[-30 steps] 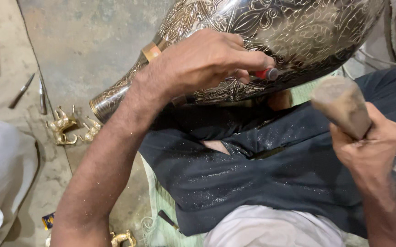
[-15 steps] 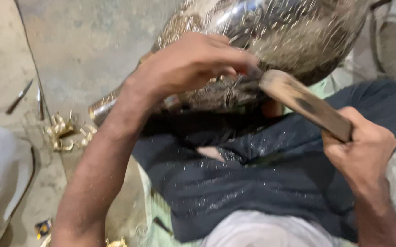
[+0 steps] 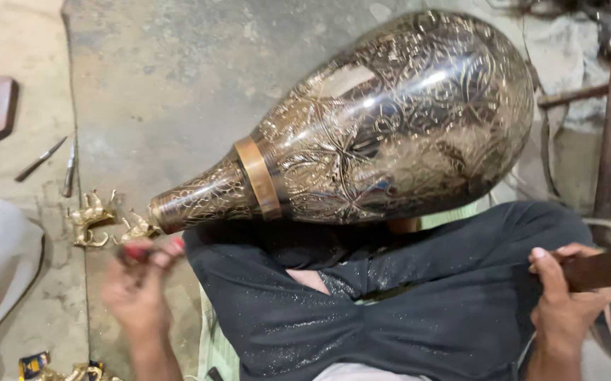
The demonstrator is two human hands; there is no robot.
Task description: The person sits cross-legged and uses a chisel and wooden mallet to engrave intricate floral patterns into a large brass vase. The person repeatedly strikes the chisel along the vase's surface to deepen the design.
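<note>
The engraved metal vase (image 3: pixel 390 127) is lying across the lap, between and above both hands. The left hand (image 3: pixel 139 293) is pinching a red-tipped tool (image 3: pixel 136 252); the right hand (image 3: pixel 566 300) is gripping a wooden handle (image 3: pixel 609 266).

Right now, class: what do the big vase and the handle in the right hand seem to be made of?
The vase looks like polished metal, probably brass darkened in places: mirror-like highlights, fine engraved patterns, a plain golden band at the neck. The handle in the right hand looks like dark brown wood, matte and smooth.
</note>
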